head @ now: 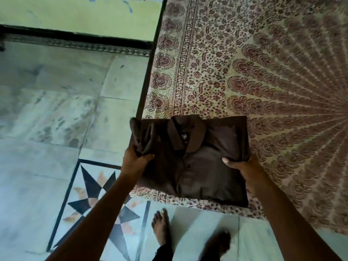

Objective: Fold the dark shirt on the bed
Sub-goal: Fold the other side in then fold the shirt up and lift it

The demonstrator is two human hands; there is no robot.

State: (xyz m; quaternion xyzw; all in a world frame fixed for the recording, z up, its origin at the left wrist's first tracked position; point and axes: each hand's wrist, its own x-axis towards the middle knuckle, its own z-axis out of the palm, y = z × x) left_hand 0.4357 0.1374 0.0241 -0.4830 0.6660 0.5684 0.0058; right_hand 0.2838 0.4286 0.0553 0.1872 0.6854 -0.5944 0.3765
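Observation:
The dark brown shirt (195,166) lies folded into a rough rectangle at the near corner of the bed (282,81), collar up and button placket facing me. Its left side overhangs the bed's edge. My left hand (134,161) grips a bunched fold of fabric at the shirt's left edge. My right hand (243,167) holds the right edge, thumb on top and fingers tucked under the cloth.
The bed wears a floral printed sheet with a bordered edge (180,72) and a dark frame rail (148,72) on its left. Marble floor (47,110) with a star inlay (99,194) lies left and below. My bare feet (162,230) stand at the bed's near edge.

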